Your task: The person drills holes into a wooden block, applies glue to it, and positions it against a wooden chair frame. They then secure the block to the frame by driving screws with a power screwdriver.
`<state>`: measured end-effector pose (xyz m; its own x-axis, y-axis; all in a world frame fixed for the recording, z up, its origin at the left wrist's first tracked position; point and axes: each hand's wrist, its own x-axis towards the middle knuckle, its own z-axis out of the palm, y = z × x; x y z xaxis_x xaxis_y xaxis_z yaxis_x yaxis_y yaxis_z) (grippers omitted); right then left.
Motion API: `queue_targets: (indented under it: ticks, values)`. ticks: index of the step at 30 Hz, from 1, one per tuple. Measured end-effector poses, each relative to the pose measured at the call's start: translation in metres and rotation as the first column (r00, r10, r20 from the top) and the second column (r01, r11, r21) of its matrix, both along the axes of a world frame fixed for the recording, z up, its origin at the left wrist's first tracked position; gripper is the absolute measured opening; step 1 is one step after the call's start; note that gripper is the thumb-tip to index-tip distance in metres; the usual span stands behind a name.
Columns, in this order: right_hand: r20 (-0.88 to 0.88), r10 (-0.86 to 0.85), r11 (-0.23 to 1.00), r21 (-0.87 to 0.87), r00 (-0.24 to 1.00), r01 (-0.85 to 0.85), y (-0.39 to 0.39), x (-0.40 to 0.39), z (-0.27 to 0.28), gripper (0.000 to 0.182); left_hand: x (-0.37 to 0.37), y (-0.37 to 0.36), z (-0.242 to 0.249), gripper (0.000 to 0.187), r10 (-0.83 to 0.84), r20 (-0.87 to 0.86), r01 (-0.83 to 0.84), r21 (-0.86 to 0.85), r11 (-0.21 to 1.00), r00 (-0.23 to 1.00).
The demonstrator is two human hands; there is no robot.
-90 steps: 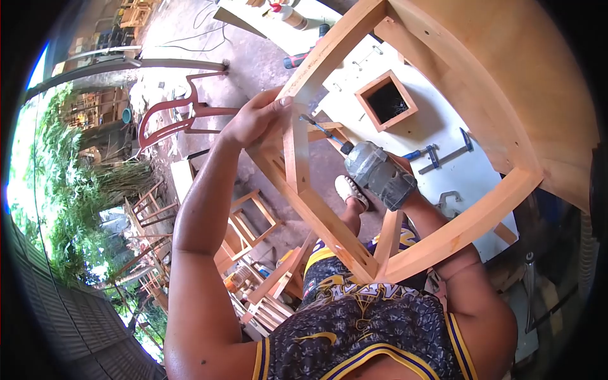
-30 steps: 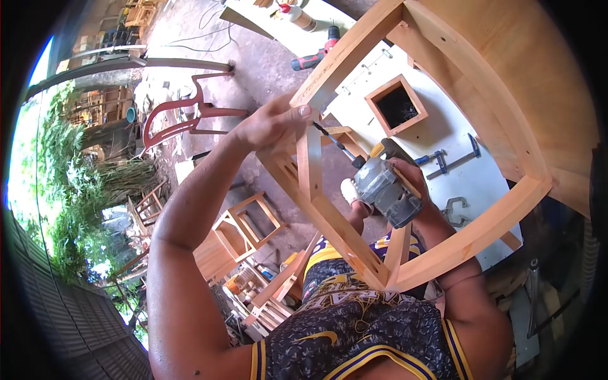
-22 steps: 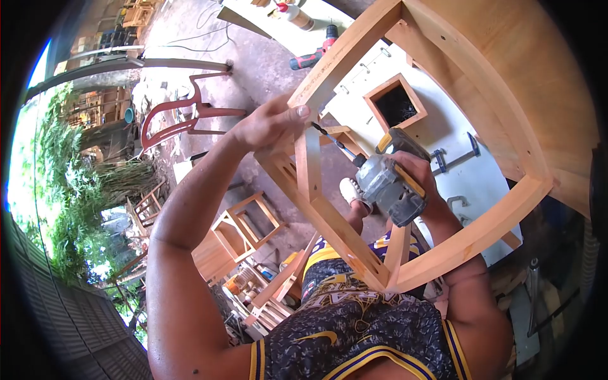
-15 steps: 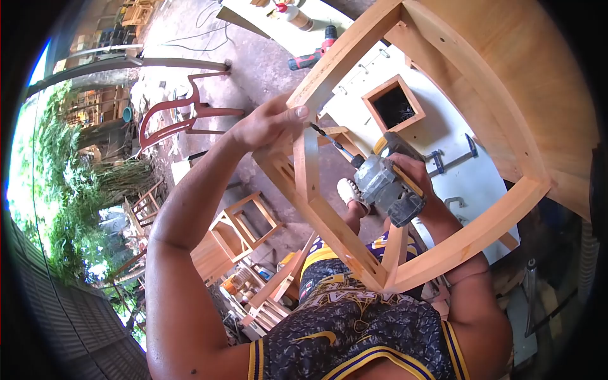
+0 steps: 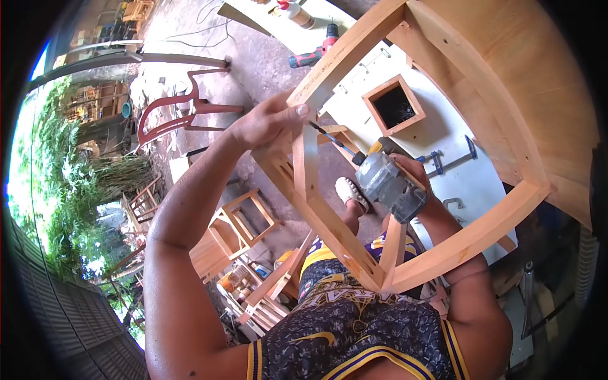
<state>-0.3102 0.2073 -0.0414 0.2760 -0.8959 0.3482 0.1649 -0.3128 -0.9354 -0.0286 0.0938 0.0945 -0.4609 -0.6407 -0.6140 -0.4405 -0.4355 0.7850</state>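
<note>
My left hand [image 5: 269, 122] is closed around the corner of a wooden chair frame [image 5: 345, 244], thumb on top of the joint. My right hand [image 5: 415, 170] grips a power drill [image 5: 389, 183] with a grey body and yellow parts, held inside the frame's opening. A long, thin bit runs from the drill toward the frame piece under my left hand, its tip at the inner face of the wood near my thumb. How deep the tip sits is hidden. A curved plywood panel [image 5: 538, 82] forms the frame's far right side.
Below the frame is a white worktop [image 5: 437, 142] with a square wooden box [image 5: 408, 123] and a blue bar clamp [image 5: 451, 163]. Another drill, red and black [image 5: 316, 54], lies near a bottle [image 5: 296, 14]. A red plastic chair [image 5: 190, 111] and small wooden frames [image 5: 250, 221] stand on the floor.
The drill in my right hand has shifted and turned slightly, and its bit looks a little different in angle. My left hand and the chair frame have hardly moved.
</note>
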Motion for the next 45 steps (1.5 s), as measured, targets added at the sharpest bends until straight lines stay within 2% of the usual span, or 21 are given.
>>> queue_targets:
  ticks: [3,7,10,13,16,18,20,23,27,29,30,32,34,35,36,38,39,40,42,44,45]
  values:
    - [-0.027,0.071,0.996,0.047,0.997,-0.070,-0.004,-0.002,0.003,0.039,0.000,0.001,-0.002,0.062,0.020,-0.025,-0.021,-0.033,0.999,0.999]
    - [-0.021,0.047,0.999,0.002,0.999,-0.047,-0.002,-0.001,0.000,0.040,0.006,-0.002,-0.005,0.061,0.005,0.042,-0.005,0.012,1.000,0.999]
    - [-0.042,0.092,0.992,0.093,0.995,-0.088,0.001,-0.003,0.000,0.042,0.003,0.001,-0.003,0.059,0.020,0.024,-0.021,0.028,0.999,1.000]
    - [-0.103,0.085,0.996,0.005,0.991,-0.085,-0.003,-0.003,0.000,0.045,-0.002,0.002,-0.001,0.051,0.025,-0.001,-0.025,-0.034,0.999,1.000]
    - [0.000,-0.040,0.998,-0.045,0.999,0.040,0.007,0.002,-0.012,0.046,0.001,0.003,-0.002,0.051,0.049,0.058,-0.047,-0.035,0.998,0.997]
    - [0.215,0.039,0.922,0.368,0.976,-0.118,0.017,0.006,-0.027,0.049,0.001,0.002,0.001,0.052,0.007,0.098,-0.003,-0.038,0.999,0.995]
    - [0.246,0.110,0.926,0.327,0.963,-0.190,0.015,0.003,-0.030,0.051,-0.005,0.002,0.002,0.064,0.022,0.110,-0.014,-0.077,0.997,0.994]
    - [0.478,0.025,0.538,0.734,0.878,-0.414,0.015,-0.001,-0.026,0.046,-0.005,0.000,0.004,0.070,-0.068,0.136,0.080,-0.084,0.993,0.988]
    - [0.434,0.054,0.536,0.747,0.899,-0.392,0.025,-0.005,-0.033,0.045,-0.010,0.007,0.004,0.073,-0.005,0.076,0.017,-0.159,0.987,0.997]
    - [0.179,0.319,0.779,0.510,0.931,-0.365,0.033,-0.017,-0.040,0.042,-0.007,0.005,0.000,0.077,-0.012,0.162,0.042,-0.186,0.982,0.987]
    - [0.180,0.320,0.777,0.511,0.930,-0.366,0.032,-0.020,-0.028,0.042,-0.005,0.008,-0.007,0.077,-0.011,0.163,0.041,-0.184,0.982,0.987]
    - [-0.411,0.356,0.933,0.099,0.839,-0.347,0.022,-0.027,0.008,0.049,0.002,0.016,-0.022,0.072,0.127,0.136,-0.040,-0.514,0.857,0.983]
    - [-0.294,0.408,0.913,0.143,0.864,-0.383,0.020,-0.035,0.006,0.052,-0.002,0.044,0.002,0.055,0.438,0.291,0.103,-0.909,0.403,0.851]
    - [-0.175,0.444,0.892,0.179,0.879,-0.415,0.018,-0.042,0.002,0.056,-0.002,0.067,-0.002,0.047,0.555,0.073,-0.102,-0.955,0.278,0.829]
    - [-0.055,0.469,0.868,0.210,0.881,-0.449,0.014,-0.049,-0.003,0.060,0.007,0.095,-0.009,0.039,0.642,0.014,-0.203,-0.943,0.263,0.766]
    - [-0.113,0.515,0.853,0.169,0.849,-0.495,0.004,-0.055,-0.017,0.063,-0.010,0.147,-0.010,0.022,0.765,-0.126,-0.527,-0.793,0.305,0.632]
    - [-0.006,0.542,0.814,0.253,0.840,-0.523,0.000,-0.057,-0.014,0.058,-0.013,0.167,-0.027,0.017,0.839,-0.255,-0.762,-0.594,0.257,0.481]
    - [0.103,0.555,0.763,0.331,0.825,-0.555,-0.005,-0.058,-0.014,0.053,-0.022,0.178,-0.030,0.024,0.899,-0.209,-0.884,-0.365,0.294,0.385]
    - [0.091,0.575,0.761,0.304,0.813,-0.573,-0.016,-0.059,-0.012,0.050,-0.041,0.184,-0.033,0.050,0.951,-0.093,-0.930,0.199,0.309,0.296]
    - [-0.034,0.568,0.767,0.383,0.822,-0.514,-0.022,-0.061,-0.008,0.047,-0.055,0.188,-0.028,0.052,0.842,-0.284,-0.790,0.303,0.533,0.459]
    - [-0.036,0.566,0.792,0.301,0.824,-0.531,-0.027,-0.057,-0.009,0.045,-0.054,0.189,-0.030,0.052,0.845,-0.284,-0.792,0.308,0.528,0.453]
